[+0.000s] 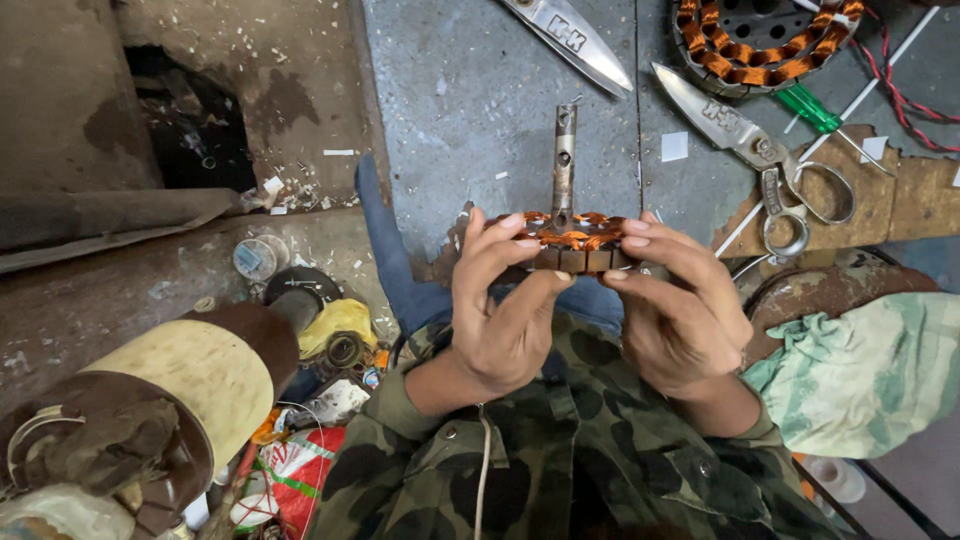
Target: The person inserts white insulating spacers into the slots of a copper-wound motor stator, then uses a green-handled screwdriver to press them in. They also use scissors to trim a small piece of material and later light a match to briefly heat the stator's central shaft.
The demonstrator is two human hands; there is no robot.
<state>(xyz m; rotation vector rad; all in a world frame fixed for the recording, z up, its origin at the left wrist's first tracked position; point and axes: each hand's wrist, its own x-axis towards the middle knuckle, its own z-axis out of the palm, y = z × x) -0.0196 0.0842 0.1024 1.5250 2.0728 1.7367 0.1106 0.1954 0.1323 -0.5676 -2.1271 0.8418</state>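
Both hands, left hand (500, 310) and right hand (680, 315), close their grip around a round copper-wound stator with steel shaft (567, 238), held above the lap; pressing fingertips could nick the thin windings, or it slips.

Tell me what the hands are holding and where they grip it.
Both hands, left and right, hold a copper-wound stator by its outer rim.
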